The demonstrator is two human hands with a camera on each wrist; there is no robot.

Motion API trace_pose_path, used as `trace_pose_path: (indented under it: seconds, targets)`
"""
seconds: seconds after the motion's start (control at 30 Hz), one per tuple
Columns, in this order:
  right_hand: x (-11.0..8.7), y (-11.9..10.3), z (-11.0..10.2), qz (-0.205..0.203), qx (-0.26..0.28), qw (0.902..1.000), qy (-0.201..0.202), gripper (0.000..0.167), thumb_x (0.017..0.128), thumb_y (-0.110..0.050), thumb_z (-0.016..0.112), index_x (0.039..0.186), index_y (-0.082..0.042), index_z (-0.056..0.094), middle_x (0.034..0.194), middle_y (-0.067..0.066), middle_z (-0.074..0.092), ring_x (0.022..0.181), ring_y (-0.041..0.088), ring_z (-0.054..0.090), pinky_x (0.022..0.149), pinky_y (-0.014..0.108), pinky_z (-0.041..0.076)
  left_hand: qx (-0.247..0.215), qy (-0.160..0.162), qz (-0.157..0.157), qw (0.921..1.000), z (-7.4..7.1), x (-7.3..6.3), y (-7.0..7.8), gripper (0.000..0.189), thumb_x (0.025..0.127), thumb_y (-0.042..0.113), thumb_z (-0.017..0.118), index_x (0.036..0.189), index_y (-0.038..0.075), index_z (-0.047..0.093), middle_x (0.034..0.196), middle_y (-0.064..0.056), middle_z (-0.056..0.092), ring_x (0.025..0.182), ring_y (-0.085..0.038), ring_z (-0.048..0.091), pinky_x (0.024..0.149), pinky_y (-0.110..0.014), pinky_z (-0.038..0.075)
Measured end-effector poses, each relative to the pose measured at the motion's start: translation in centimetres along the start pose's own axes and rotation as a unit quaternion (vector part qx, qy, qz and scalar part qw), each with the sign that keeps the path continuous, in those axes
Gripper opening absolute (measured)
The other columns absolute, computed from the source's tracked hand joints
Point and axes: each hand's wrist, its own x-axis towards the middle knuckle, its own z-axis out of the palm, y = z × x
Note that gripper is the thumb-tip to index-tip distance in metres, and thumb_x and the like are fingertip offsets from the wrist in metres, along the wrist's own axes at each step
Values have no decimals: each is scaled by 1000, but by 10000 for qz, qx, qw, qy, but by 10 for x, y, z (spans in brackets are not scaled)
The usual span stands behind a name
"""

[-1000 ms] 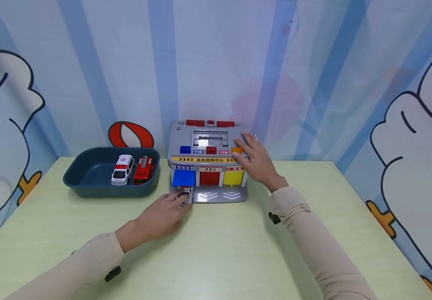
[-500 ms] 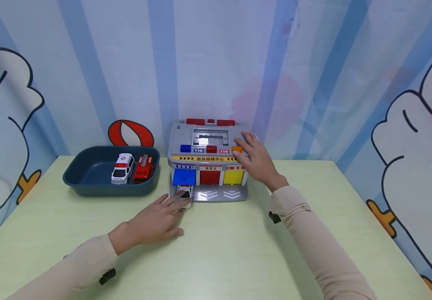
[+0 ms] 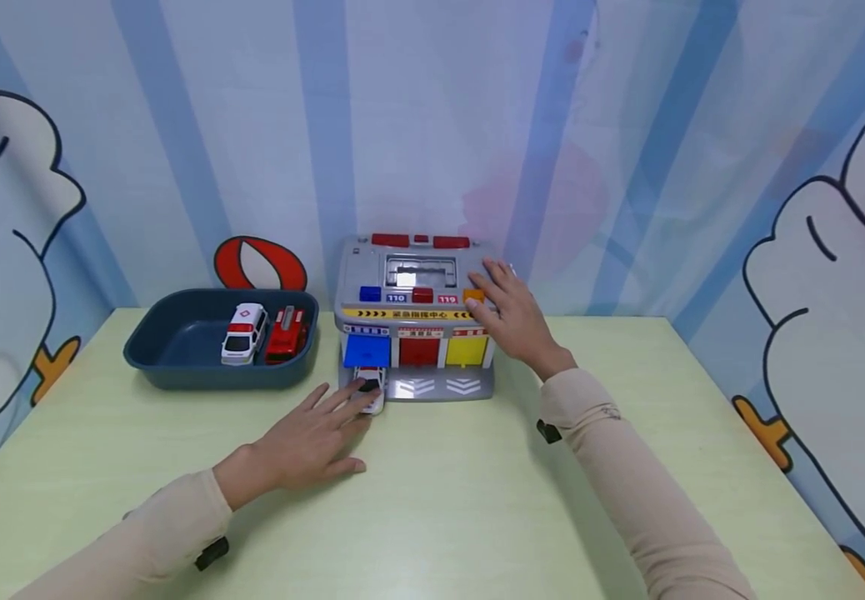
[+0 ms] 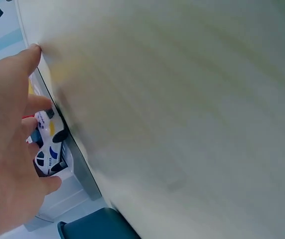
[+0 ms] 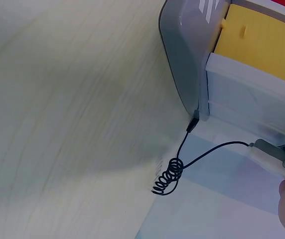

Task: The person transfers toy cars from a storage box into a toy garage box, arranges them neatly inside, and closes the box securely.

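A toy police car (image 3: 370, 392), white with a black windscreen, stands at the left bay of a grey toy garage (image 3: 432, 383), its rear under the raised blue door (image 3: 367, 351). My left hand (image 3: 305, 446) has its fingers spread, with fingertips touching the car and the thumb held apart from it. In the left wrist view, the car's side (image 4: 48, 134) shows behind the fingers. My right hand (image 3: 517, 321) rests with extended fingers on the right side of the garage roof. The red door (image 3: 419, 352) and yellow door (image 3: 467, 352) are down.
Left of the garage, a dark blue basin (image 3: 177, 377) holds a toy ambulance (image 3: 243, 335) and a red toy fire engine (image 3: 287, 335). A black coiled cord (image 5: 172, 172) runs from the garage's side to a white and grey piece (image 5: 274, 158). A patterned curtain (image 3: 432, 125) hangs behind the table (image 3: 462, 508).
My left hand has drawn back slightly, its thumb moving away from the police car and its fingers spreading, so more of the car shows. My right hand stays on the roof.
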Motion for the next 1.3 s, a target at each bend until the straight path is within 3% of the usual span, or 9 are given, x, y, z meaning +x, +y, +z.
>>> trace_pose_path:
  seconds: [0.37,0.7,0.87,1.3]
  targets:
    - [2,0,-1,-42,-52,10000,5,63,102,-51,41,156,-21,35,169,1,17,158,26,6,127,51,7,-78,142,-179,9997,-3,1,-3,73,93,55,59,149,10,48,167,-11,24,154,-40,15,118,-67,23]
    - [2,1,-1,-28,-20,10000,9,62,102,-51,41,156,-21,35,169,0,16,158,26,5,127,52,7,-184,-24,-284,9994,-4,14,-5,73,95,56,57,150,9,46,168,-10,21,154,-41,14,116,-68,26]
    - [2,0,-2,-11,-16,10000,18,62,102,-51,41,156,-22,36,169,0,17,158,26,6,127,51,7,-113,65,-249,9996,-5,19,-5,73,96,55,56,150,8,45,167,-10,21,154,-40,16,115,-67,29]
    - [0,0,0,38,30,10000,61,61,102,-51,41,156,-22,37,169,-1,18,158,27,6,128,50,7,-201,-143,-518,9984,-9,29,0,75,96,54,56,153,7,40,167,-11,22,154,-40,16,117,-68,24]
